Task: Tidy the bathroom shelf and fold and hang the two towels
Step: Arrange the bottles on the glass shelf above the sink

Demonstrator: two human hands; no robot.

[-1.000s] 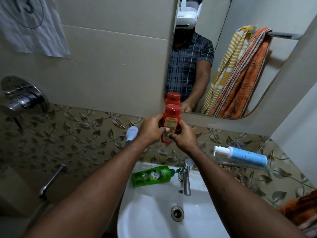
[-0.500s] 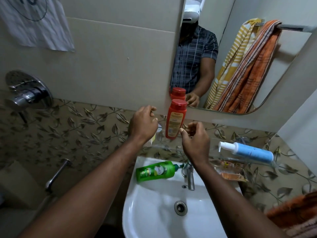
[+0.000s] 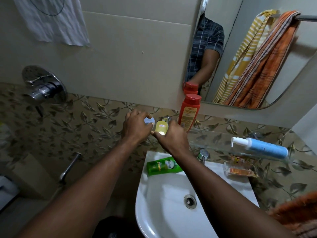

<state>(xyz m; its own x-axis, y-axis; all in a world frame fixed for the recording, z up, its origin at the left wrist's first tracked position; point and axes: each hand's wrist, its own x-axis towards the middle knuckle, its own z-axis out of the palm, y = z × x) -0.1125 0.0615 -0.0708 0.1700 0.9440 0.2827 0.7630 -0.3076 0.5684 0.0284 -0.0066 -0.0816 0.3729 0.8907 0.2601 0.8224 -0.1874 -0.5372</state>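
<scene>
At the left end of the glass shelf (image 3: 214,133), below the mirror (image 3: 291,93), I have both hands close together. My left hand (image 3: 136,127) curls its fingers around a small round silvery-capped container (image 3: 149,121), of which only the top shows past the knuckles. My right hand (image 3: 173,137) is closed on a small yellow bottle (image 3: 161,127), thumb and fingers pinching its lower part; the bottle sits between the two hands, and the fingertips of both nearly touch beneath it. Just to the right of that bottle, the red bottle (image 3: 188,112) stands upright on the shelf, free of either hand, its cap doubled in the mirror. Farther right along the shelf, the blue pump bottle (image 3: 264,148) lies on its side with the white pump pointing left. Below the shelf, the green shampoo bottle (image 3: 163,166) lies flat on the back rim of the white basin (image 3: 154,212), partly under my right forearm, and a clear packet with orange contents (image 3: 240,170) rests on the rim at the right. Reflected in the mirror, a yellow striped towel (image 3: 243,55) and an orange striped towel (image 3: 271,66) hang bunched over a rail (image 3: 307,18). At the lower right edge I see some orange fabric (image 3: 298,213), too cropped to identify.
</scene>
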